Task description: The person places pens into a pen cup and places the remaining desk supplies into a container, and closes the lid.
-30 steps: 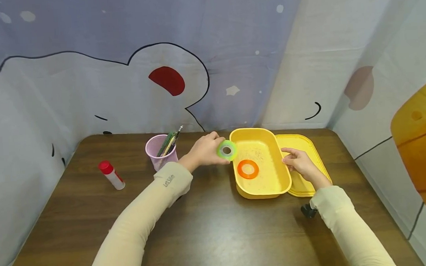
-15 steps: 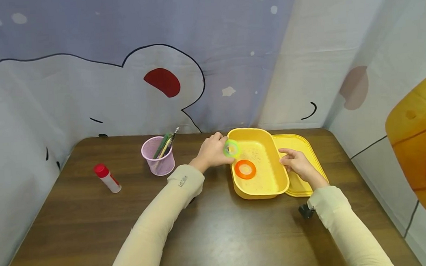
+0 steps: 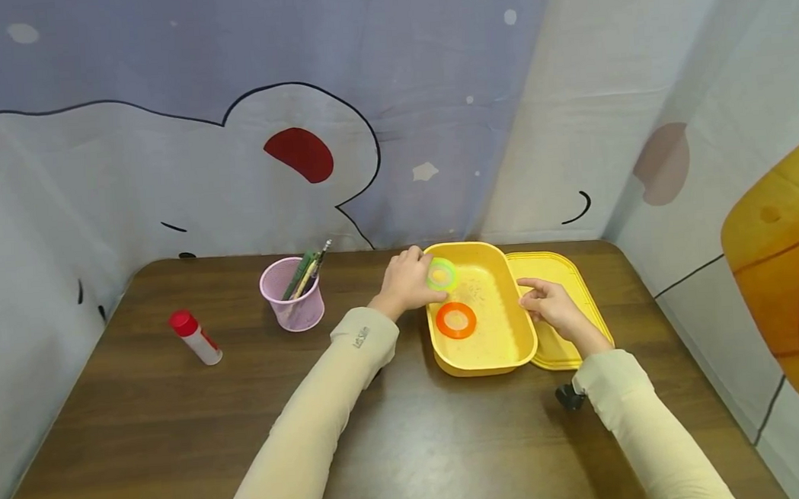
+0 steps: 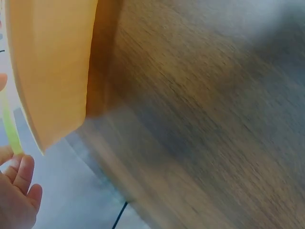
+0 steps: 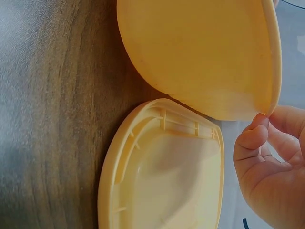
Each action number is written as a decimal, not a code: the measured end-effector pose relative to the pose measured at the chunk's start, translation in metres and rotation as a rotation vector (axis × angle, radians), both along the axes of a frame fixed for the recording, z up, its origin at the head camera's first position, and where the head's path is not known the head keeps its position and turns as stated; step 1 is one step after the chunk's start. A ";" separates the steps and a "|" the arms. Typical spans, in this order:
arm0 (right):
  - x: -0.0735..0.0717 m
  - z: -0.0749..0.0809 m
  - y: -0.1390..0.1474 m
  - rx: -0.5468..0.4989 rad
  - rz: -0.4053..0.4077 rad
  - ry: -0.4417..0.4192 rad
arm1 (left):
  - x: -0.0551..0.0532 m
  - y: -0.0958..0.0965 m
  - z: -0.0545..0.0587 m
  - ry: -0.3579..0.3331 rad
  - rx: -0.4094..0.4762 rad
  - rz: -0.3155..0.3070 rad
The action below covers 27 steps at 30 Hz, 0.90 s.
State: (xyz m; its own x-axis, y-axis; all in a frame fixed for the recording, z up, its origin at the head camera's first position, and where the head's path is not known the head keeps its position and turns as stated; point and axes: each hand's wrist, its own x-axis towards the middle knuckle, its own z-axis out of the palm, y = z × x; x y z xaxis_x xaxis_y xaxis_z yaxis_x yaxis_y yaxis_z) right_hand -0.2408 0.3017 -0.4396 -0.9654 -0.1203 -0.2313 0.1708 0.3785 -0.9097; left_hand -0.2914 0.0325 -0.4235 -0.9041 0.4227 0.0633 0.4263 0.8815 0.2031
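**One green ring [image 3: 451, 277] held at the box's [image 3: 494, 331] 10 o'clock side**

Clock positions are read from the box's middle in the head view, with 12 at the far edge. The left grip [image 3: 407, 281] reaches over the rim at 10 o'clock, its fingers and thumb drawn in only as far as the green ring, which they hold by opposite edges. In the left wrist view the ring shows just past the rim; how far it hangs above the box floor I cannot tell.

The right grip [image 3: 556, 306] is at 3 o'clock, thumb and finger brought together in a pinch on the box's rim. Inside the box, an orange ring [image 3: 471, 319] lies flat towards 8 o'clock, near the green one.

The lid [image 3: 562, 270] lies on the counter [image 3: 418, 447] at 3 o'clock, beside the box and below the right grip. Well apart at 9 o'clock stands a pink mesh cup [image 3: 298, 313], with pens [image 3: 303, 277] leaning towards 1 o'clock. Farther out the same way is a glue stick [image 3: 197, 340], its red cap pointing to 11. A printed curtain [image 3: 431, 87] hangs at 12.
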 end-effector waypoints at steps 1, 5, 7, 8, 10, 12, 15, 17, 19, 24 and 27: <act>0.000 0.000 0.000 -0.001 0.002 0.002 | 0.000 0.001 0.000 0.004 -0.013 0.004; -0.001 -0.001 0.000 -0.004 -0.003 0.002 | 0.000 0.006 -0.002 0.020 -0.050 0.017; -0.001 -0.001 0.001 -0.005 -0.004 -0.001 | 0.001 0.008 -0.003 0.025 -0.063 0.022; -0.001 -0.001 0.001 -0.007 -0.006 -0.005 | 0.001 0.009 -0.003 0.027 -0.066 0.025; -0.002 -0.002 0.001 -0.012 -0.009 -0.011 | 0.001 0.011 -0.005 0.027 -0.071 0.034; -0.002 -0.001 0.002 -0.012 -0.005 -0.011 | 0.000 0.012 -0.006 0.023 -0.072 0.045; -0.002 -0.001 0.002 -0.008 -0.002 -0.008 | -0.001 0.014 -0.008 0.010 -0.069 0.068; -0.001 0.000 0.001 0.000 0.001 -0.004 | -0.001 0.015 -0.009 0.002 -0.073 0.079; -0.001 0.000 0.001 0.005 0.000 -0.003 | -0.001 0.017 -0.011 -0.004 -0.077 0.087; 0.001 0.001 0.000 0.019 0.001 0.005 | -0.001 0.019 -0.015 0.013 -0.093 0.100; 0.001 0.001 -0.001 0.018 -0.002 0.017 | -0.001 0.021 -0.016 0.029 -0.094 0.108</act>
